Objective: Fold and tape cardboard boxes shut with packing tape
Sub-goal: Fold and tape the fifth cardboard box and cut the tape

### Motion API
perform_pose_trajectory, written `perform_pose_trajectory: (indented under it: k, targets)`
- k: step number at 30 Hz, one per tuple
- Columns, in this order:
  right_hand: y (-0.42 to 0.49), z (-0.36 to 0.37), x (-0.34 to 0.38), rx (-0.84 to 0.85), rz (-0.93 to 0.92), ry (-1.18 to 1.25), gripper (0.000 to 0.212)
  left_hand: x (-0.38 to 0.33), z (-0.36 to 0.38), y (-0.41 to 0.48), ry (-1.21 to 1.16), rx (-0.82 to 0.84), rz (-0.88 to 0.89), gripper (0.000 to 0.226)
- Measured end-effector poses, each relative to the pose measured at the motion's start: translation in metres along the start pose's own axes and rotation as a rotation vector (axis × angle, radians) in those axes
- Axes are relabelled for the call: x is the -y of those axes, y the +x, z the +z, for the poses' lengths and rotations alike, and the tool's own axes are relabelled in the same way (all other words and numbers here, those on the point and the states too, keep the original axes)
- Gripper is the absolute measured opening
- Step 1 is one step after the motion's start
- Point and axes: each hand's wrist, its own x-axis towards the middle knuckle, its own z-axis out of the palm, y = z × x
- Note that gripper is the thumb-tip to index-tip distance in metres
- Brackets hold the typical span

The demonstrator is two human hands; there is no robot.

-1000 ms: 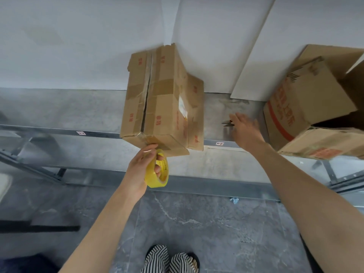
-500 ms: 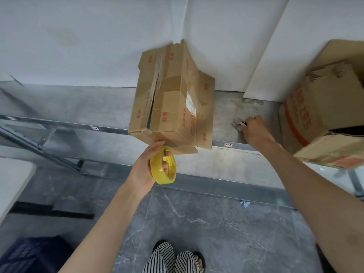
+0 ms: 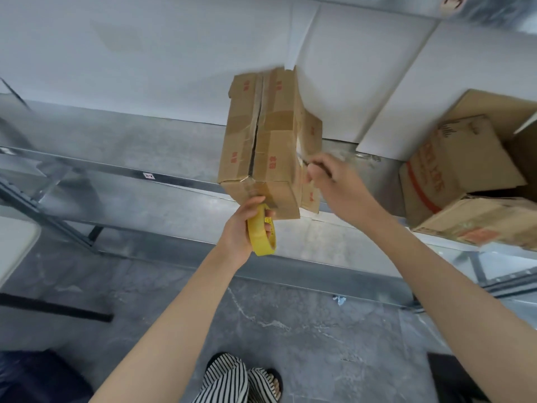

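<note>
Box: the cardboard box [image 3: 270, 135] stands at frame centre on the metal shelf [image 3: 116, 141], its near end overhanging the edge. Its long axis runs away from the person, and the top seam gapes along that axis.
Look: worn, creased brown card with red print and old tape patches.
Tape roll: the yellow tape roll [image 3: 260, 237] is just below the box's near face.
Left hand: the left hand [image 3: 238, 228] is curled round the roll and is nearer the seam's end.
Right hand: the right hand [image 3: 340, 184] is at the box's right side, its fingers pinching a small dark tool [image 3: 319, 166] too blurred to name.
</note>
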Motion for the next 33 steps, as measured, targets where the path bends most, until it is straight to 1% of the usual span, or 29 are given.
perform_pose_trajectory:
  k: [4, 8, 13, 17, 20, 24, 29, 33]
  targets:
    - [-0.019, 0.012, 0.009, 0.174, 0.012, -0.151, 0.013, -0.003, 0.001, -0.003, 0.026, 0.033, -0.022, 0.023]
    - [-0.026, 0.023, 0.007, 0.232, 0.092, -0.321, 0.014, -0.005, -0.003, -0.004, 0.093, 0.081, -0.03, 0.026]
    - [-0.024, 0.035, 0.009, 0.229, 0.151, -0.341, 0.018, -0.006, -0.01, -0.002, 0.126, 0.113, -0.047, 0.026]
    - [-0.019, 0.042, 0.01, 0.228, 0.163, -0.355, 0.024, -0.006, -0.01, -0.002, 0.122, 0.128, -0.069, 0.029]
    - [-0.017, 0.047, 0.01, 0.226, 0.174, -0.363, 0.027, -0.007, -0.009, -0.002, 0.123, 0.133, -0.079, 0.026]
    - [-0.012, 0.051, 0.01, 0.195, 0.148, -0.356, 0.027, -0.007, -0.01, -0.002, 0.137, 0.125, -0.079, 0.032]
    - [-0.009, 0.051, 0.006, 0.17, 0.132, -0.355, 0.026, -0.009, -0.009, -0.003, 0.148, 0.118, -0.077, 0.028]
    - [-0.011, 0.041, -0.003, 0.166, 0.153, -0.34, 0.021, -0.009, -0.01, -0.002, 0.163, 0.112, -0.062, 0.031]
